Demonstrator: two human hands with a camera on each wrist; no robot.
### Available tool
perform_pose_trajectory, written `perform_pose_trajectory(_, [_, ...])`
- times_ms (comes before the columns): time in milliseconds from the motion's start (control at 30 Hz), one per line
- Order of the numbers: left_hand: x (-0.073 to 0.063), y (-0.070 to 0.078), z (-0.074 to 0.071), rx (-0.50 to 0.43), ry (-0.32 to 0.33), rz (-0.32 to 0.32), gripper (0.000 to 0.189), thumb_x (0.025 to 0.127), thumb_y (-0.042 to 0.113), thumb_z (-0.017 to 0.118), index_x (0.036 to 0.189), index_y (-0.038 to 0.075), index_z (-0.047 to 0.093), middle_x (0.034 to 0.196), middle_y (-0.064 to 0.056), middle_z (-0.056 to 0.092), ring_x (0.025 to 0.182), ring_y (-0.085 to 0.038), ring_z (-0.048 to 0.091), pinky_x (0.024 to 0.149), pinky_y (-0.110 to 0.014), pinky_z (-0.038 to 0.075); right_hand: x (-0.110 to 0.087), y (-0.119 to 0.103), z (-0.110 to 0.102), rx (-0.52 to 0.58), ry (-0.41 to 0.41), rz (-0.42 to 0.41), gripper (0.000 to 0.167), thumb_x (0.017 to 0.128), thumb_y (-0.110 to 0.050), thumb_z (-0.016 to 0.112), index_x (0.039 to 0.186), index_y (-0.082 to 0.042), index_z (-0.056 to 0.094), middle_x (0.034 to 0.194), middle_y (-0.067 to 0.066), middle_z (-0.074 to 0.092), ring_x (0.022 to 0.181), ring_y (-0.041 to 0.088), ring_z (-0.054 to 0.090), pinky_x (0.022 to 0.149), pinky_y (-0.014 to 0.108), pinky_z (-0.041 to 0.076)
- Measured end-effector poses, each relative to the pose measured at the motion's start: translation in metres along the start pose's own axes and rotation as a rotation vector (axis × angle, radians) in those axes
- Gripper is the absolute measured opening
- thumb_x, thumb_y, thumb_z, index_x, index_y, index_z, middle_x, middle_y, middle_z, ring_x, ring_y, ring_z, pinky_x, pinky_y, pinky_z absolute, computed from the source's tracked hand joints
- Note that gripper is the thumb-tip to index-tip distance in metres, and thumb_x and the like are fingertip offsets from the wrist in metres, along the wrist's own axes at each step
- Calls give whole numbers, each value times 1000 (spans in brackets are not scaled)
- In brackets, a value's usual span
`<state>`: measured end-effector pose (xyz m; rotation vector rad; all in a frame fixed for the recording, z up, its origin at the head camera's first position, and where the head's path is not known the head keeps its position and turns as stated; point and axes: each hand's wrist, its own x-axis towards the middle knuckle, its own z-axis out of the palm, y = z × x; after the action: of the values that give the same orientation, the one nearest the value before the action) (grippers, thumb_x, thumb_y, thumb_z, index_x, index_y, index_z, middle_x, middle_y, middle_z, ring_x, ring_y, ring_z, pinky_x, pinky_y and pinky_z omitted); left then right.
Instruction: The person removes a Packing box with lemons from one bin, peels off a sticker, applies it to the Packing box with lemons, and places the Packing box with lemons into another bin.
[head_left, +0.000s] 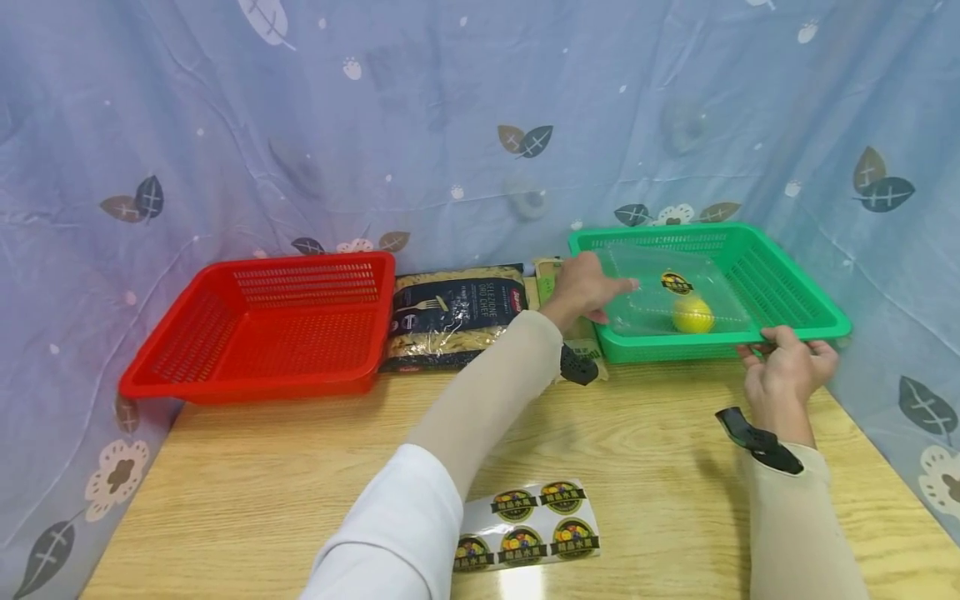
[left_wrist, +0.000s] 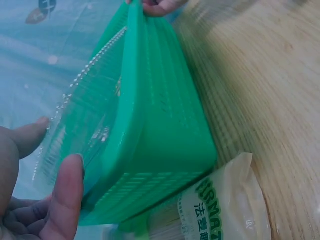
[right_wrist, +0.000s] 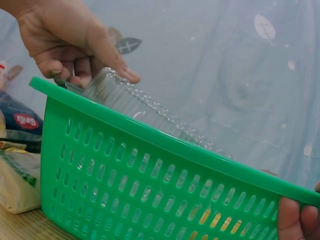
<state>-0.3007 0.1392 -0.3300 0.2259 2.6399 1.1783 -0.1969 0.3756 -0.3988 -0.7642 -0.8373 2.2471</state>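
Note:
A clear plastic clamshell box [head_left: 641, 283] with a round fruit sticker [head_left: 677, 283] lies tilted in the green basket [head_left: 795, 287]. Through the clear plastic shows a round yellow fruit [head_left: 693, 315]. My left hand [head_left: 583, 290] holds the box's left end, index finger along the beaded edge and thumb lower; the left wrist view shows that edge between finger [left_wrist: 32, 136] and thumb. At the basket's front right, my right hand [head_left: 787, 367] grips the rim, fingertips [right_wrist: 289, 220] over the outer wall.
A red basket [head_left: 300, 333] stands at the left. Between the baskets lie a pasta bag [head_left: 457, 312] and a noodle packet [left_wrist: 220, 205], partly behind my left arm. A sheet of round stickers [head_left: 525, 525] rests on the wooden table [head_left: 652, 467]. A patterned curtain [head_left: 450, 108] hangs behind.

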Motion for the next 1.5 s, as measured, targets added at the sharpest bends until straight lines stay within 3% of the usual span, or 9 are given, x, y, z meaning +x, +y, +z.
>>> perform_pose_trajectory(433, [-9, 0, 12, 166, 84, 79, 60, 90, 61, 65, 59, 14, 44, 48, -3, 56, 40, -10, 62, 47, -24, 49, 0, -2, -1, 4, -19, 4, 49, 94, 10, 55, 94, -16, 14, 105, 1, 28, 63, 25, 28, 56, 34, 36])
perform_pose_trajectory(567, [-13, 1, 11, 113, 61, 71, 60, 90, 59, 67, 59, 14, 43, 48, -4, 53, 42, -12, 63, 51, -26, 52, -1, -3, -1, 20, -28, 8, 50, 94, 10, 54, 93, -17, 12, 103, 1, 27, 62, 25, 27, 56, 34, 34])
perform_pose_trajectory(667, [-16, 0, 9, 60, 53, 65, 53, 91, 56, 68, 66, 12, 50, 50, -5, 54, 44, -13, 65, 68, -26, 57, -1, -4, -1, 30, -25, 6, 50, 95, 10, 54, 93, -17, 12, 101, 2, 29, 61, 25, 27, 56, 34, 33])
perform_pose_trajectory(800, [-22, -7, 7, -23, 36, 59, 41, 95, 49, 67, 110, 11, 68, 56, -5, 62, 50, -15, 67, 87, -29, 57, -3, -4, 0, 31, -3, -2, 49, 94, 10, 55, 93, -15, 14, 100, 3, 32, 60, 25, 28, 55, 34, 35])
perform_pose_trajectory(900, [-27, -15, 4, -132, 18, 61, 45, 98, 41, 67, 133, 14, 61, 61, -5, 65, 49, -17, 65, 75, -30, 60, -4, -4, 0, 34, 16, 0, 45, 95, 10, 55, 97, -16, 18, 105, 2, 32, 61, 24, 30, 55, 32, 37])
perform_pose_trajectory(1067, [-34, -32, -9, -303, 7, 109, 32, 101, 29, 65, 126, 10, 61, 73, -9, 68, 52, -24, 63, 62, -42, 61, -7, -10, -1, 19, 97, -11, 41, 97, 7, 52, 110, -19, 23, 114, -2, 33, 62, 21, 27, 53, 29, 30])
perform_pose_trajectory(1233, [-42, -50, -28, -268, 41, 151, 26, 103, 27, 61, 125, 13, 63, 63, -6, 64, 55, -26, 65, 59, -40, 58, -20, -25, 5, 19, 148, -127, 39, 94, 9, 52, 111, -18, 29, 120, -4, 38, 51, 20, 21, 45, 27, 21])
perform_pose_trajectory(1367, [-55, -65, -48, -207, 92, 227, 18, 102, 25, 60, 117, 16, 62, 63, -3, 58, 48, -19, 53, 50, -34, 45, -44, -35, 22, 70, 83, -286, 38, 91, 16, 48, 114, -12, 37, 110, -3, 38, 54, 19, 37, 44, 24, 23])
perform_pose_trajectory(1500, [-71, -83, -65, -160, 175, 325, 12, 100, 24, 60, 109, 16, 62, 80, -1, 60, 61, -16, 53, 59, -32, 45, -74, -33, 43, 100, -15, -445, 37, 87, 20, 46, 114, -6, 41, 95, 4, 36, 64, 21, 44, 49, 22, 28])
